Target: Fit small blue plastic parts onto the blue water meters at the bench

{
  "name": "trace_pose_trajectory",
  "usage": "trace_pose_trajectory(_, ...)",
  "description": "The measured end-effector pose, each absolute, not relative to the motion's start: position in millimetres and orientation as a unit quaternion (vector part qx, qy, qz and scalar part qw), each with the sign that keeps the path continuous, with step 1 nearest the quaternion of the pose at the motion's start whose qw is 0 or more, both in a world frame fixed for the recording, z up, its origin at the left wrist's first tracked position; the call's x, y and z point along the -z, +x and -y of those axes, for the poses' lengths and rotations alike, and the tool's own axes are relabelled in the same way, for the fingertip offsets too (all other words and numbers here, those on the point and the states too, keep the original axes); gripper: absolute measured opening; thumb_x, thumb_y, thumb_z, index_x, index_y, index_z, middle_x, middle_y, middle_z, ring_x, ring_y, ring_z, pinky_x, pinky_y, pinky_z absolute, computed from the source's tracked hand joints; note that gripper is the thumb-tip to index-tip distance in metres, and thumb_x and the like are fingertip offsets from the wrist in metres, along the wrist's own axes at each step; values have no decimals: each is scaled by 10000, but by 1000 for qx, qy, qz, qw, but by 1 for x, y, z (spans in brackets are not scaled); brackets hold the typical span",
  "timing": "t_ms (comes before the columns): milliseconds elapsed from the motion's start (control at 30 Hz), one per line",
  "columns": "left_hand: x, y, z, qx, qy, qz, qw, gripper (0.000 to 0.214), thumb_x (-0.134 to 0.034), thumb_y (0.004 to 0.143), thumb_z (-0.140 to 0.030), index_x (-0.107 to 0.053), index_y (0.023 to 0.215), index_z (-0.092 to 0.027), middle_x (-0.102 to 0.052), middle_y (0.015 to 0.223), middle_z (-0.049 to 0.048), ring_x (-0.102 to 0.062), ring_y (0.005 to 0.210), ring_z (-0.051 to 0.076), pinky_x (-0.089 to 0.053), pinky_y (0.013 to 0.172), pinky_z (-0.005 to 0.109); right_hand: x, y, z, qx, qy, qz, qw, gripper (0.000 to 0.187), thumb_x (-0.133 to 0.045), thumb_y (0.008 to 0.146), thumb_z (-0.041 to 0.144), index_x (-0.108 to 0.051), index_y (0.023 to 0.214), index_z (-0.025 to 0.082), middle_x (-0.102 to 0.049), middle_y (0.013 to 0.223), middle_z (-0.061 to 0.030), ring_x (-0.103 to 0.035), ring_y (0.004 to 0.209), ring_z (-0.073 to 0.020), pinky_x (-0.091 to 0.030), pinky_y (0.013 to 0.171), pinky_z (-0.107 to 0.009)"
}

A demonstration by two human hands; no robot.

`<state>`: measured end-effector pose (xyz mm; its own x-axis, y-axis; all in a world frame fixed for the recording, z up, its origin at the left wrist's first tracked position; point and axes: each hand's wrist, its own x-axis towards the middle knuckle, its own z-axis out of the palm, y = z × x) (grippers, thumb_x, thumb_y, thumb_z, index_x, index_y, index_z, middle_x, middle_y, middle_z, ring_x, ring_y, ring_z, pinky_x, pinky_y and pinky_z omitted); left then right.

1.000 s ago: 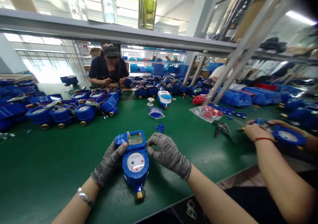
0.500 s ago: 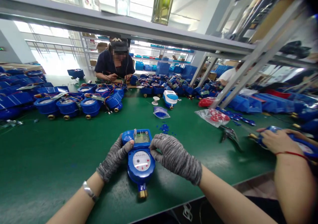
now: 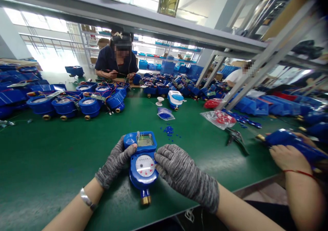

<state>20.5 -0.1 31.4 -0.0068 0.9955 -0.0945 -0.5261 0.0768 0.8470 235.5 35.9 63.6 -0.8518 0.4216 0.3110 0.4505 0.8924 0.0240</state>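
Observation:
A blue water meter [image 3: 141, 162] with a small display on top and a round dial lies on the green table [image 3: 51, 156], its brass fitting toward me. My left hand [image 3: 115, 163], in a grey knit glove, grips the meter's left side with the thumb by the display. My right hand [image 3: 183, 174], also gloved, rests against the meter's right side with fingers curled on its edge.
A row of open blue meters [image 3: 74, 105] with wires stands at the back left. A white-topped meter [image 3: 175, 99], small bags of blue and red parts [image 3: 219, 118] and pliers [image 3: 237, 137] lie ahead. A co-worker's hand [image 3: 289, 156] holds another meter at right. Another person sits across.
My right hand slid from the meter's upper right corner down along its right side. The co-worker's hand at right lifted their meter. The view shifted slightly.

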Motion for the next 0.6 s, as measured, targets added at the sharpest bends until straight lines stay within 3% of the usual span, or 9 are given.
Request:
trace_pose_trajectory(100,-34,23,1,-603,318,-385,622,475,-756,811,-324,-531,1216,-221,-595,1323,117,-561,1212,335,-451,1049,497,-59,236,-30,50,-237,957,162,199,-506,950,238,-684,983,156,-669,991,-115,-576,913,-253,-453,846,-442)
trace_pose_trajectory(200,-35,25,3,-611,328,-402,598,525,-736,827,-367,-516,1281,-221,-600,1318,121,-559,1215,333,-451,1054,484,-50,255,-48,-76,-255,937,226,253,-486,970,282,-683,1089,178,-693,1030,-88,-618,950,-223,-493,863,-388)
trace_pose_trajectory(267,-35,25,4,-610,333,-406,593,554,-719,839,-387,-498,1320,-225,-596,1324,123,-560,1214,331,-449,1056,480,-36,281,-77,-164,-319,885,298,273,-465,977,299,-675,1121,201,-701,1067,-61,-641,976,-189,-509,873,-330)
trace_pose_trajectory(333,-33,24,4,-604,335,-408,597,584,-718,837,-400,-484,1344,-228,-591,1331,127,-567,1204,336,-460,1044,483,-16,310,-113,-146,-462,796,364,275,-466,959,294,-674,1109,194,-698,1101,-73,-641,1019,-200,-497,916,-340)
trace_pose_trajectory(433,-30,20,4,-598,347,-416,590,629,-732,823,-411,-475,1369,-232,-595,1326,131,-578,1189,340,-481,1020,469,16,341,-160,-117,-630,698,319,273,-471,919,231,-668,1099,167,-703,1094,-99,-653,996,-207,-503,882,-322)
trace_pose_trajectory(600,-27,15,1,-588,356,-419,593,671,-719,830,-430,-432,1416,-272,-580,1351,113,-569,1204,328,-495,1011,447,43,345,-190,-111,-657,703,249,199,-560,854,197,-694,999,171,-720,1002,-72,-660,917,-194,-487,829,-274)
